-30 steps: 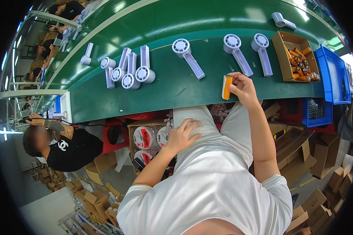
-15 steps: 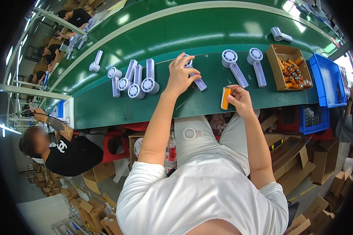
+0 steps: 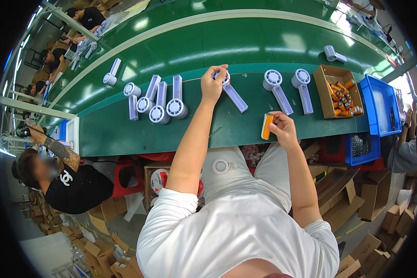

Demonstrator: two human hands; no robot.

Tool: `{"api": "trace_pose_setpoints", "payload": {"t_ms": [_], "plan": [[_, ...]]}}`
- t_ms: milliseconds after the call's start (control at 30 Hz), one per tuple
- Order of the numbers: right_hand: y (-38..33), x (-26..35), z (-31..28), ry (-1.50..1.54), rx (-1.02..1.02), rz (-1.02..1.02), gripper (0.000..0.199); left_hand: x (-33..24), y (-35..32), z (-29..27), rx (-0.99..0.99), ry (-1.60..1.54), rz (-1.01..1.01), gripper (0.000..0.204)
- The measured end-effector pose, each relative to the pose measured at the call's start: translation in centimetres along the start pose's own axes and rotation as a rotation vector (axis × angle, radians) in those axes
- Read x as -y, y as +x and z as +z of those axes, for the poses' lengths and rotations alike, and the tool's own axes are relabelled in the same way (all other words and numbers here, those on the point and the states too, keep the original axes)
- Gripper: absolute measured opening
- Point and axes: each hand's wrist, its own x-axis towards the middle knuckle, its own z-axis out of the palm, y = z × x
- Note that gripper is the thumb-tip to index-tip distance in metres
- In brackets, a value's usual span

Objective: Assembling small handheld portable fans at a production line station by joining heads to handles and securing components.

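Note:
My left hand (image 3: 212, 85) is closed on the round head of a pale lavender handheld fan housing (image 3: 235, 98). Its open, trough-like handle points toward me and to the right, while the fingers cover most of the head. An orange cylindrical battery (image 3: 267, 127) with a white strip along one side is pinched in my right hand (image 3: 283, 128), above the bench's near edge. Just beyond that hand lies another fan housing (image 3: 273, 80), with one more fan housing (image 3: 302, 79) to its right. Several similar fan housings (image 3: 158, 114) lie in a group left of my left hand.
A cardboard box (image 3: 326, 96) of orange batteries stands at the right on the green bench (image 3: 120, 136), beside a blue tray (image 3: 375, 99). A lone housing (image 3: 330, 53) lies farther back. A person (image 3: 74, 183) sits at the left; a tape roll (image 3: 221, 166) rests on my lap.
My left hand's spread fingers have closed around the fan housing's head, and more of its handle shows. My right hand still holds the battery. The whole view has shifted slightly.

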Motion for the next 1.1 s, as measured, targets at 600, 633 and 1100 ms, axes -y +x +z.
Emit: {"api": "trace_pose_setpoints", "payload": {"t_ms": [600,633,1100], "plan": [[5.8,3.9,9.6,-0.718,-0.116,-0.077,0.036,-0.6,-1.4,0.1,0.153,0.296,0.131,0.021],[6.0,3.8,9.9,-0.873,-0.057,-0.107,0.037,-0.6,-1.4,0.1,0.156,0.292,0.144,0.024],[6.2,3.2,12.3,-1.559,0.048,-0.315,0.033,-0.8,-1.4,-0.2,0.158,0.350,0.195,0.018]]}}
